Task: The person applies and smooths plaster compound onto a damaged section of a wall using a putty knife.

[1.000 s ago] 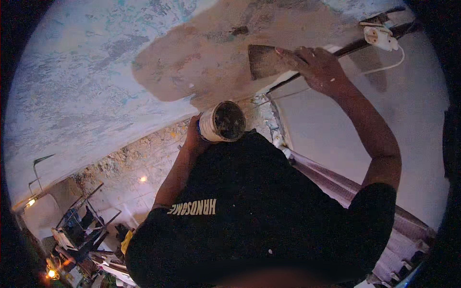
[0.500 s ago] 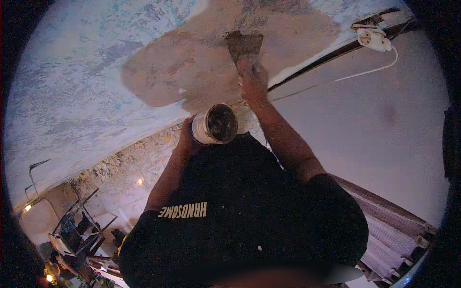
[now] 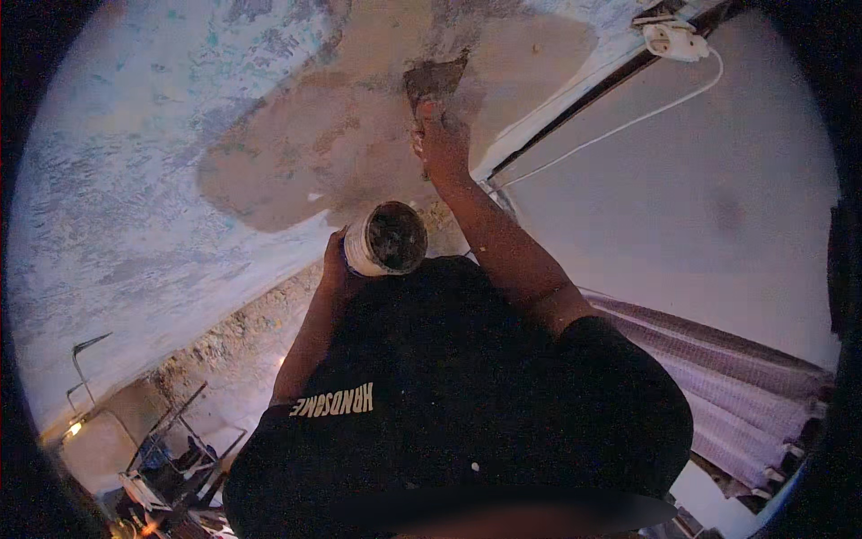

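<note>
A wide putty knife (image 3: 435, 81) is gripped in my right hand (image 3: 442, 139), fingers wrapped round its handle. Its dark blade lies against a broad brown patch of filler (image 3: 278, 148) on the mottled blue-white wall (image 3: 117, 198). Close to my body, my left hand (image 3: 334, 259) is closed round the side of a round white tub (image 3: 361, 246). The tub tilts so that its open mouth shows; its inside looks dark and smeared. How much filler it holds, I cannot tell.
A white socket block (image 3: 675, 41) with a white cable (image 3: 628, 124) is at the upper right, by a dark gap along the wall. A plain pale surface (image 3: 655, 216) and a striped curtain (image 3: 718, 377) are on the right. Chair-like frames (image 3: 175, 458) and rubble (image 3: 233, 337) lie lower left.
The whole view has shifted and turned a little. My right hand and the putty knife have moved slightly left in the picture, with the blade more tilted. The left hand still holds the tub.
</note>
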